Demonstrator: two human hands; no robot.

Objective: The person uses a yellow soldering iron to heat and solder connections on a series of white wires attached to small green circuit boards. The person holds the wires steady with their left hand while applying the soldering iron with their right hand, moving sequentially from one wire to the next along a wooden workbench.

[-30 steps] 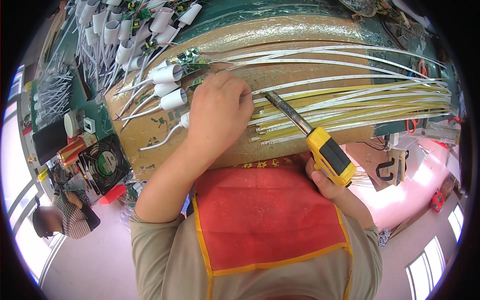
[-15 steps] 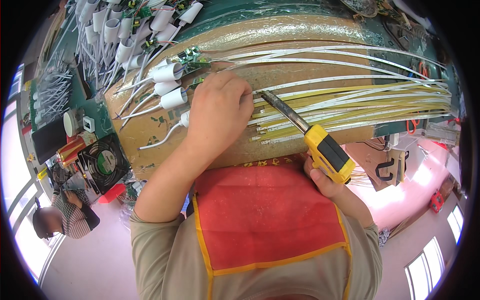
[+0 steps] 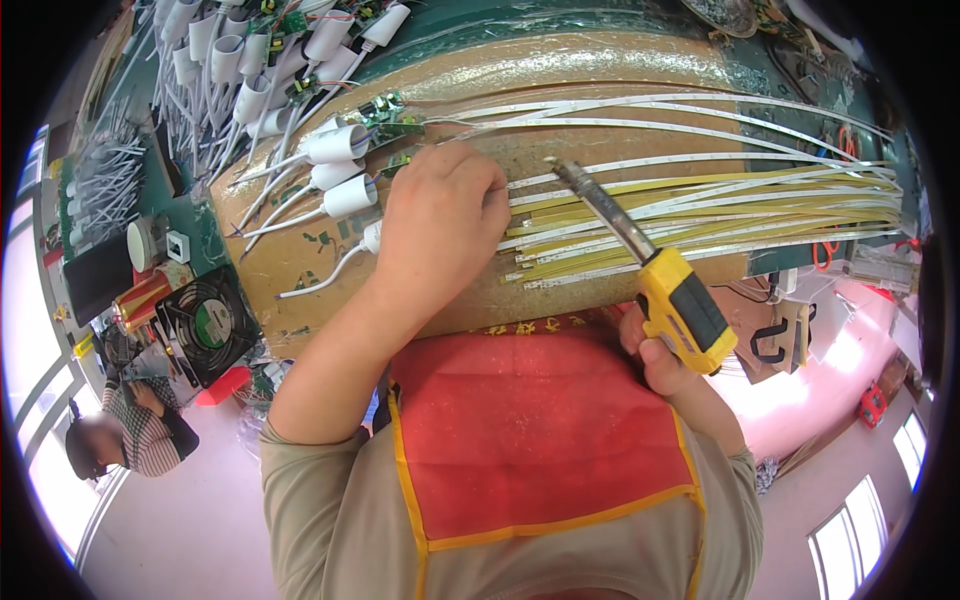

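Observation:
My left hand (image 3: 440, 212) is closed above the tan work board, thumb and fingertips pinched; what they hold is hidden under the hand. The end of a white LED strip (image 3: 570, 175) reaches close to those fingertips. My right hand (image 3: 655, 355) grips a yellow and black soldering gun (image 3: 688, 305), its dark metal tip raised just right of my left hand and apart from the strips. White cylindrical housings (image 3: 350, 196) with white cables lie left of my left hand. A green circuit board (image 3: 395, 122) with thin wires lies beyond it.
More LED strips (image 3: 700, 225), white and yellow, fan out to the right across the board (image 3: 620, 60). A heap of white housings (image 3: 250, 95) stands far left. Nearer on the left are a black fan (image 3: 205, 325) and, beyond the table, a person (image 3: 135, 430).
My right hand has drawn the soldering gun back to the right and slightly toward me, lifting its tip away from the strip end. My left hand has barely moved.

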